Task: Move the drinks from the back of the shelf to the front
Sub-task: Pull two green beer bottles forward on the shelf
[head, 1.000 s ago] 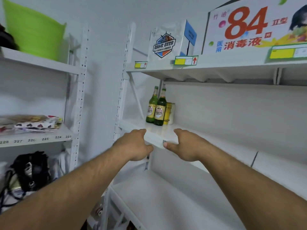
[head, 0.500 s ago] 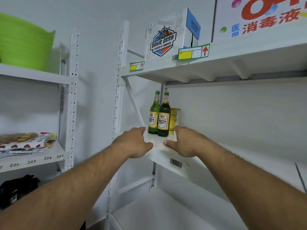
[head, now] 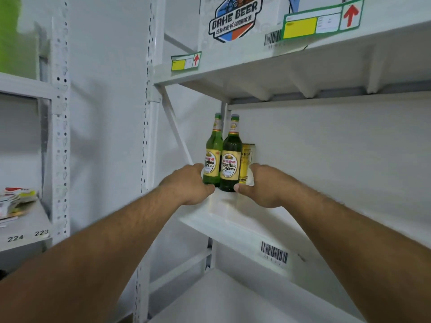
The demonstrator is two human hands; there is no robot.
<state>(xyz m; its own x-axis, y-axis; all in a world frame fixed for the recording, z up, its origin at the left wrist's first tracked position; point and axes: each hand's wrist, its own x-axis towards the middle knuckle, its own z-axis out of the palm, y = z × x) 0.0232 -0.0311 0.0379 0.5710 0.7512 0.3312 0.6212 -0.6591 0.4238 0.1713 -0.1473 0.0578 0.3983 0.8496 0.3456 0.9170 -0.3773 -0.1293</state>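
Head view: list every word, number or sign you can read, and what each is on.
"BAHE BEER": carton on the top shelf; the Chinese line under it is too small.
"Yanjing Beer": labels of both green bottles.
"KR..": yellow can, partly hidden.
"224", "223": edge of the left shelf.
Red up arrows: two shelf tags; their print is blurred.
Barcode sticker: digits unreadable.

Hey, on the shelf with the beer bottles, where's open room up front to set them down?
Bare shelf board runs along the front edge, from the hands back to the barcode sticker and on to the right. The back left corner is crowded: two green bottles and a yellow can stand packed together, with the left hand and right hand flanking them.
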